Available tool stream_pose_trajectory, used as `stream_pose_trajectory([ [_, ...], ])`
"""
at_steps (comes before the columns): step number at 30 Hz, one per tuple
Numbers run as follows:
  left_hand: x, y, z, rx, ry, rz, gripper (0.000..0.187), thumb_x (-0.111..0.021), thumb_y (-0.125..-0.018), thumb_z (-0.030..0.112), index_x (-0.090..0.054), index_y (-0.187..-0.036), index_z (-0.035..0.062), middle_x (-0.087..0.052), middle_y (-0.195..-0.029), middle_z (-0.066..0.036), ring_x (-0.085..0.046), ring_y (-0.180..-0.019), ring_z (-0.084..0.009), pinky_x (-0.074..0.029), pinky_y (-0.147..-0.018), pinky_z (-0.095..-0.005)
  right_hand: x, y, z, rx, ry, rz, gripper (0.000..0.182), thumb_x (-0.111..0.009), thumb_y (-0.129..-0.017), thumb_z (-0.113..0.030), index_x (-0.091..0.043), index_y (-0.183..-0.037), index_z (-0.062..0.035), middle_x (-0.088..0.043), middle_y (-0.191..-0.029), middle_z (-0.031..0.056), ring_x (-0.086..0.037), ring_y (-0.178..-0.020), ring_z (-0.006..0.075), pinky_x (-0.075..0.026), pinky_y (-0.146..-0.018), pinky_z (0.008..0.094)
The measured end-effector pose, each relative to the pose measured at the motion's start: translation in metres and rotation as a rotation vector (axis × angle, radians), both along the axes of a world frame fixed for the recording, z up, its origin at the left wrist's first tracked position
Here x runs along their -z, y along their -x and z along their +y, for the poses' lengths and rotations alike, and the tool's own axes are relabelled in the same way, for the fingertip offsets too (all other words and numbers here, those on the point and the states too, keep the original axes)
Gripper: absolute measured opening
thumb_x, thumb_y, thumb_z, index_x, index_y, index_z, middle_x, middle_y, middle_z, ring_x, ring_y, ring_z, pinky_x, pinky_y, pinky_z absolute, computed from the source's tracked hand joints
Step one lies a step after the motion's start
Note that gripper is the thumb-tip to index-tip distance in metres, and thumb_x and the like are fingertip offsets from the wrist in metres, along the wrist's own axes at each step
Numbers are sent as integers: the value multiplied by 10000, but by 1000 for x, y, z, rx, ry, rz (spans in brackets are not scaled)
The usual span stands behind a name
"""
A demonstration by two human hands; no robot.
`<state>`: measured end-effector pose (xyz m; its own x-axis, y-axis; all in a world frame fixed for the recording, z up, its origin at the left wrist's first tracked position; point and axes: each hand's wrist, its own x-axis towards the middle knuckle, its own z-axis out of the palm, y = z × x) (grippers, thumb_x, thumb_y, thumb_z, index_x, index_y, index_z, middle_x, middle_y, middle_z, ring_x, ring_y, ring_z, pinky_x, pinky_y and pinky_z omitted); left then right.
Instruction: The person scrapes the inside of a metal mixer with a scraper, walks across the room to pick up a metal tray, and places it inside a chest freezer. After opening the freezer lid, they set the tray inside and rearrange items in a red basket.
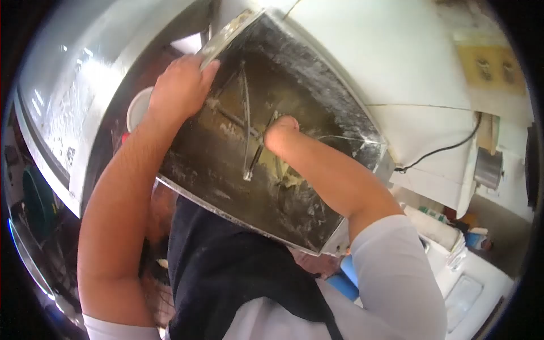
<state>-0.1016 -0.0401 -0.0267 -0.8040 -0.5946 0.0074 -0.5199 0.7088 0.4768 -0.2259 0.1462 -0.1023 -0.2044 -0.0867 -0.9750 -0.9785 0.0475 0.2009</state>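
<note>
In front of my body stands a deep metal tub [204, 201], its inner walls smeared with pale residue. My left hand [180, 89] is closed over the upper left rim, with the thumb lying along the inside. Down inside the tub is my right hand [282, 134], curled closed beside a thin metal bar mechanism [247, 122]. Its fingers face away from me, so whatever they hold is hidden. Yellowish residue lies on the tub's bottom just below that hand. A thin pale line runs from near my right wrist to the tub's right wall.
A shiny curved metal surface [62, 73] rises at the left. Behind my left forearm is a white round container [137, 110]. On the right are a tiled wall [419, 51], a black cord [442, 150], an outlet plate [492, 69] and a white roll [433, 228].
</note>
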Motion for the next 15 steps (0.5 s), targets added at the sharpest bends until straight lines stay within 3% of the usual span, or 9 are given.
stream_pose_trajectory([
  [1, 4, -1, -1, 10, -37, -29, 468, -468, -1002, 382, -585, -1227, -11, -607, -1224, -231, -552, -1165, -396, -423, -1010, -454, 5, -7, 6, -69, -22, -9, 284, -759, -749, -162, -765, -1032, -180, -716, -1114, 18, -681, -991, 222, -535, -684, 410],
  [2, 14, -3, 0, 1, 58, 68, 452, -465, -985, 417, -604, -1112, 7, -630, -1136, -206, -584, -1100, -376, -483, -910, -484, 8, -12, 10, -140, -37, -12, 306, -764, -758, -181, -758, -1064, -187, -708, -1137, 9, -676, -995, 217, -533, -688, 418],
  [5, 16, -4, 2, -31, 71, 87, 474, -464, -979, 439, -610, -1099, 4, -633, -1119, -208, -588, -1094, -373, -485, -908, -485, 72, -15, 50, -138, -113, 66, 353, -763, -773, -204, -736, -1125, -196, -700, -1155, 18, -671, -1011, 231, -530, -699, 426],
  [7, 9, -4, 3, -37, 56, 70, 481, -462, -975, 452, -616, -1092, 12, -635, -1119, -190, -594, -1084, -372, -482, -917, -489, 38, -26, 50, -149, -123, 18, 339, -762, -775, -211, -740, -1114, -198, -704, -1140, 23, -669, -1011, 228, -529, -707, 428],
  [9, -7, -2, 4, -47, -45, -79, 475, -490, -982, 402, -592, -1201, -7, -600, -1240, -227, -558, -1165, -394, -435, -1005, -468, 2, -26, 42, -151, -113, 4, 326, -761, -778, -218, -743, -1103, -200, -708, -1124, 29, -667, -1012, 225, -528, -715, 429],
  [11, -8, -2, 3, -49, -25, -100, 474, -479, -988, 406, -589, -1218, 6, -594, -1247, -232, -555, -1179, -389, -429, -1019, -469, -26, -21, 50, -165, -196, -136, 268, -701, -820, -257, -738, -1068, -161, -712, -1079, 22, -670, -937, 238, -526, -712, 406],
  [13, 7, -2, 0, 50, -16, -57, 497, -481, -990, 407, -575, -1251, -5, -570, -1290, -244, -529, -1217, -395, -407, -1050, -470, 26, 8, 118, 67, 210, -2, 242, -734, -757, -268, -763, -964, -147, -723, -990, 65, -685, -903, 257, -540, -698, 421],
  [14, -4, -4, 4, 108, 100, -14, 464, -469, -984, 406, -584, -1250, 44, -603, -1231, -180, -545, -1184, -369, -443, -1001, -475, -62, -8, 90, 357, 316, 92, 199, -615, -839, -191, -751, -953, -100, -713, -1011, 107, -676, -923, 282, -538, -730, 417],
  [15, 2, -1, 3, 129, 174, -78, 439, -468, -995, 366, -571, -1278, 46, -581, -1276, -197, -527, -1213, -380, -428, -1022, -471, -60, 0, 116, 404, 493, 35, 189, -614, -820, -175, -741, -906, -65, -706, -965, 151, -679, -879, 289, -542, -718, 429],
])
